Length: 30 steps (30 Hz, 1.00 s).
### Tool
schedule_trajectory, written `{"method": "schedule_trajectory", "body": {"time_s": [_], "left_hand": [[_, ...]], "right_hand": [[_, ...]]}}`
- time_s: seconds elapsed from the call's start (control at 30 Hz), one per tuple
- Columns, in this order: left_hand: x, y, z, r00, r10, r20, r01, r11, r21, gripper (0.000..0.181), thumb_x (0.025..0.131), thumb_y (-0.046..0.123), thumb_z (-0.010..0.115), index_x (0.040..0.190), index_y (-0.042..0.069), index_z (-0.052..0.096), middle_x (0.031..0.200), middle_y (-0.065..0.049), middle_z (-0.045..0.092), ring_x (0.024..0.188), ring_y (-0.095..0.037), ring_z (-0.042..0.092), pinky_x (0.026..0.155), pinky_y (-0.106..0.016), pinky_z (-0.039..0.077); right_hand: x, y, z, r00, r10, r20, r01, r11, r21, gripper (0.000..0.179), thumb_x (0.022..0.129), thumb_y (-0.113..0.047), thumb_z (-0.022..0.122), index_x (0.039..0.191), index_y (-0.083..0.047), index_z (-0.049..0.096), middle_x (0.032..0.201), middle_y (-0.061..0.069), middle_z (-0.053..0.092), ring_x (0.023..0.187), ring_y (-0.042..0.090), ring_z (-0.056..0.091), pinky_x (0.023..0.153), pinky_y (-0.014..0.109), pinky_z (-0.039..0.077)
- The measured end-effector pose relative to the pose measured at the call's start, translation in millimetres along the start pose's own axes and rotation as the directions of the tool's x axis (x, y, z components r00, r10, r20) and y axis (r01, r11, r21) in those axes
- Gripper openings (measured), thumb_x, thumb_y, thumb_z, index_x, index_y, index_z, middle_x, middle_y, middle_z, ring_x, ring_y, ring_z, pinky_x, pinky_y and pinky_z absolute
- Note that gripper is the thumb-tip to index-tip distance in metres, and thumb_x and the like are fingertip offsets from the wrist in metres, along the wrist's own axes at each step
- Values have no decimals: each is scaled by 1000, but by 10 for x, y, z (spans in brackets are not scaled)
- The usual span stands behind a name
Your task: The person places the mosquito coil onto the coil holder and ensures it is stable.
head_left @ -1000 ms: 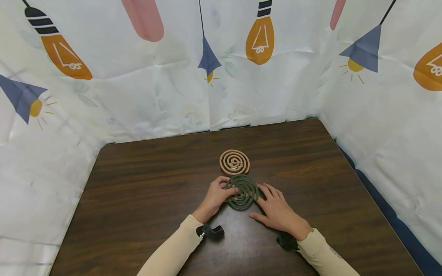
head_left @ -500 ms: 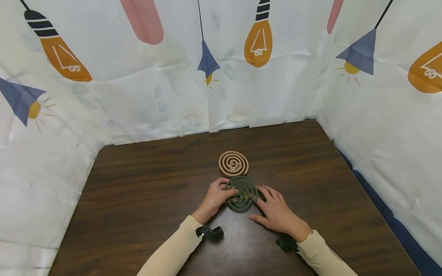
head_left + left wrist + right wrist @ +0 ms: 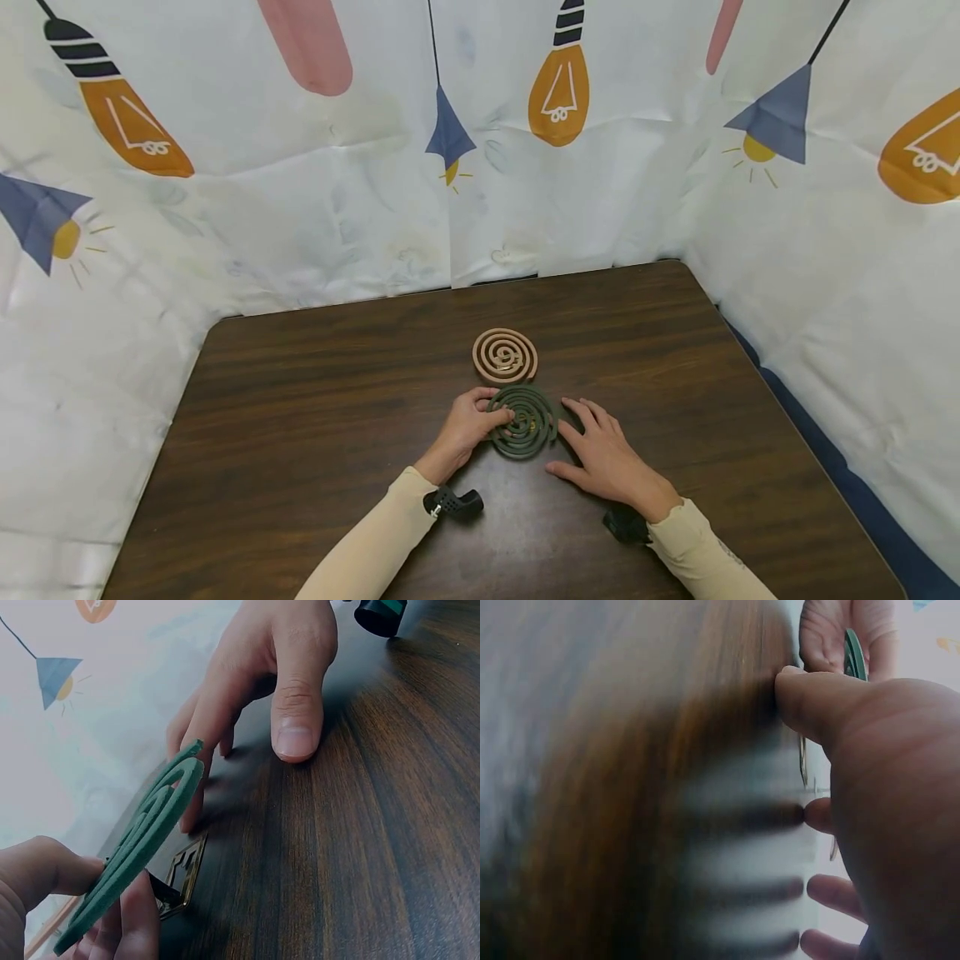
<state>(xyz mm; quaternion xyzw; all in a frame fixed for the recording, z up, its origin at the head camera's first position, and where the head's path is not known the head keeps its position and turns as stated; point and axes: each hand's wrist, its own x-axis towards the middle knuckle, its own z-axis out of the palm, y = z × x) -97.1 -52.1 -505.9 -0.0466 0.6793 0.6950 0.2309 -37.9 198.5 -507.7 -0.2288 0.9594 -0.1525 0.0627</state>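
Observation:
A green mosquito coil [image 3: 522, 450] is pinched at its left side by my left hand [image 3: 467, 429], thumb on top and fingers beneath. In the left wrist view the coil [image 3: 142, 844] stands tilted above the table, over a flat gold-coloured metal piece [image 3: 196, 862]. My right hand [image 3: 603, 458] is just right of the coil, fingers spread and fingertips down at the tabletop. Beyond the green coil lies a brown mosquito coil [image 3: 505, 332], with a small shiny metal piece [image 3: 512, 364] at its centre.
The dark wood-grain table [image 3: 315, 417] reaches back to a white curtain [image 3: 360, 208] printed with lamps and bulbs. Black wrist cameras [image 3: 453, 502] are strapped on both wrists. Dark blue cloth [image 3: 817, 450] shows past the table's right edge.
My right hand has shifted slightly right, its fingertips drawing back from the green coil's edge. My left hand keeps its pinch on the coil in nearly the same place.

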Motion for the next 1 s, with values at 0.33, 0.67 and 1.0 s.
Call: {"method": "schedule_trajectory", "body": {"time_s": [0.33,0.67,1.0], "left_hand": [[-21,22,-17,1000,-12,5,12,1000,-9,47,93,11,73,136,-2,57,92,-4,75,61,-10,71,61,-24,60],[-29,48,-125,999,-29,-17,30,996,87,47,98,18,69,138,-3,57,103,-11,71,70,-11,68,68,-30,62],[-90,111,-328,999,-44,-16,46,992,121,44,102,18,64,139,-3,55,123,-24,69,98,-23,74,81,-37,66]], "right_hand": [[-1,72,-17,1000,5,-20,-5,1000,-2,72,95,-60,66,152,-19,53,164,17,36,150,49,35,112,71,38],[-19,237,-116,998,10,-61,-11,1000,-23,73,94,-54,70,155,-22,47,161,16,42,146,48,40,109,71,40],[-61,501,-296,995,29,-91,-31,999,-20,72,96,-50,70,156,-20,47,159,19,42,143,48,43,108,72,40]]}}
